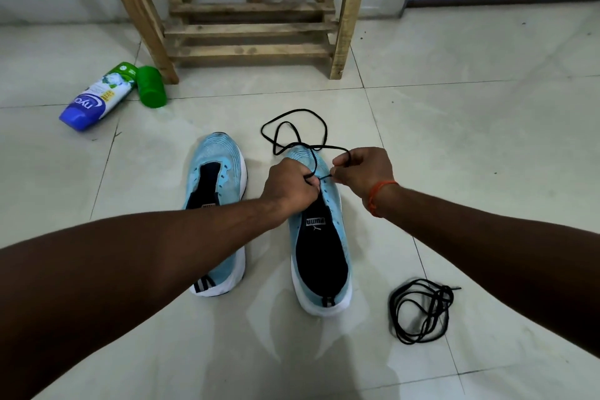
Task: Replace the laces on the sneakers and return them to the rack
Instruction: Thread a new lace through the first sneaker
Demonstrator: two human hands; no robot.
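Two light blue sneakers with white soles stand side by side on the tiled floor (pixel 470 140), toes pointing far, heels near. The left sneaker (pixel 216 178) has no lace in its eyelets, and the person's left forearm crosses over its near half. Both hands work above the front of the right sneaker (pixel 319 253), whose dark insole and tongue label show near the hands. The left hand (pixel 289 187) has its fingers (pixel 310 183) curled tight and pinching a black lace (pixel 325 128) at the sneaker's far eyelets. The right hand (pixel 363 172), just to the right of it, has its fingers (pixel 341 169) curled as well, pinching the same lace, so a short stretch of cord runs between the two hands. From the right hand the rest of this lace loops out over the toe and lies in loose curves on the floor just beyond the sneaker. An orange thread band (pixel 378 196) circles the right wrist. A second black lace (pixel 436 300) lies in a loose coil on the floor, to the right of the right sneaker's heel and apart from it. The wooden rack (pixel 250 29) stands far, against the wall, well beyond the sneakers. At the far left, beside the rack's leg, a white and blue bottle (pixel 97 97) lies on its side with a green cap (pixel 151 86) just beside it.
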